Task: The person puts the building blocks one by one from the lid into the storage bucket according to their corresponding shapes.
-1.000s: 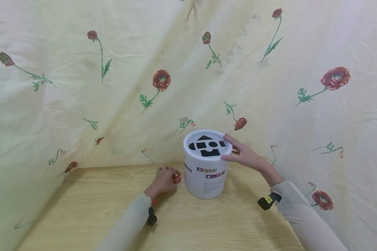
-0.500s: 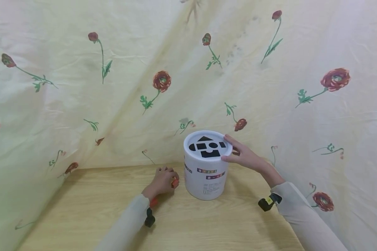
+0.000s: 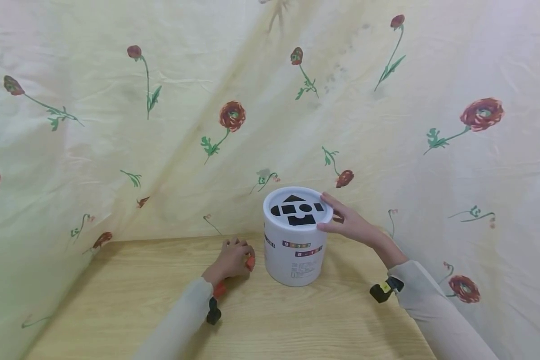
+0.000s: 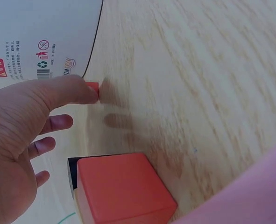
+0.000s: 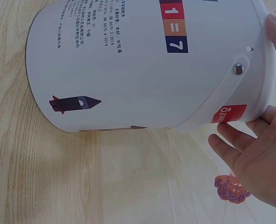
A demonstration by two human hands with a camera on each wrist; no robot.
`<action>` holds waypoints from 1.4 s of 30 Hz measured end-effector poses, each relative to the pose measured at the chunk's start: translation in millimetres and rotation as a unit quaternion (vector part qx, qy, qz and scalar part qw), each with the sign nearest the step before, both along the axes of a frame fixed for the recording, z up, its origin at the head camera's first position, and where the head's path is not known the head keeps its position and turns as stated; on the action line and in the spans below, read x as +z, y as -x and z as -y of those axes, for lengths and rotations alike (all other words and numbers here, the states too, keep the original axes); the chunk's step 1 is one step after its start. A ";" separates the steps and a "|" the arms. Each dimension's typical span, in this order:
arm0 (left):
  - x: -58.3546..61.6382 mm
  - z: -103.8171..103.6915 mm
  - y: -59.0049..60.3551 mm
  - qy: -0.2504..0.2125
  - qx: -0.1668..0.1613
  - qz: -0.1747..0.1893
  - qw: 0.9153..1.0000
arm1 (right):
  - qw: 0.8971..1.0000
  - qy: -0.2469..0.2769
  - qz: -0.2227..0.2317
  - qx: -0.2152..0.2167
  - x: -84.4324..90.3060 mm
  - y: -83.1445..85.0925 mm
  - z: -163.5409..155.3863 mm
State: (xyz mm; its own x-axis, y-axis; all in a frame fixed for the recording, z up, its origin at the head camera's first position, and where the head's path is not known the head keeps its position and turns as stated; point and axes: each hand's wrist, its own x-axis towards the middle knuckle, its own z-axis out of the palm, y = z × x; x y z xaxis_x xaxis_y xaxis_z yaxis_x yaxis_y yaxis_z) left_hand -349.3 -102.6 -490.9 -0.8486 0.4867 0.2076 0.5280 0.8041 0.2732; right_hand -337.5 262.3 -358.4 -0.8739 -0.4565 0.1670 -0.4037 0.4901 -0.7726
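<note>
A white bucket [image 3: 292, 260] stands upright on the wooden table, its lid [image 3: 312, 216] pierced with several dark shape holes, among them a triangle, a square and a circle. My left hand [image 3: 230, 259], just left of the bucket, pinches a small red block [image 3: 250, 263] between thumb and fingers. Most of that block is hidden behind the thumb in the left wrist view. Under the left wrist lies a larger red block [image 4: 123, 186]. My right hand [image 3: 351, 223] grips the bucket's top rim, thumb at the front and a finger farther back.
The bucket's white carrying handle [image 5: 212, 100] hangs down along its side. A flowered cloth [image 3: 175, 125] rises behind the wooden table [image 3: 270, 325] and along both sides. Next to the larger red block, something black [image 4: 72, 170] shows.
My left hand has drawn the small red block slightly left and toward me, away from the bucket. The right hand and bucket have stayed in place.
</note>
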 end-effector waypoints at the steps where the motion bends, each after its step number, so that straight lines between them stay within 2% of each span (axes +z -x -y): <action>1: -0.6 -0.2 -0.2 0.003 0.001 0.000 1.000 | 1.000 0.000 0.000 -0.001 0.0 0.0 -0.1; 15: 1.2 -4.9 -1.6 0.000 0.005 0.009 1.000 | 1.000 0.000 -0.003 0.006 -1.7 1.5 -1.5; 20: 9.3 -5.7 -1.0 -0.006 0.016 0.025 1.000 | 1.000 0.002 -0.001 0.007 -1.9 2.0 -1.7; 24: 27.8 -6.9 -4.5 -0.028 0.018 0.030 0.999 | 1.000 0.004 0.001 0.008 -1.7 2.2 -1.8; 32: 76.6 -6.1 -15.2 -0.044 0.013 0.020 0.999 | 1.000 0.007 0.001 0.009 -1.6 2.3 -1.6; 42: 136.7 -1.2 -34.3 -0.065 0.005 -0.002 0.998 | 1.000 0.010 0.004 0.008 -1.4 1.1 -1.1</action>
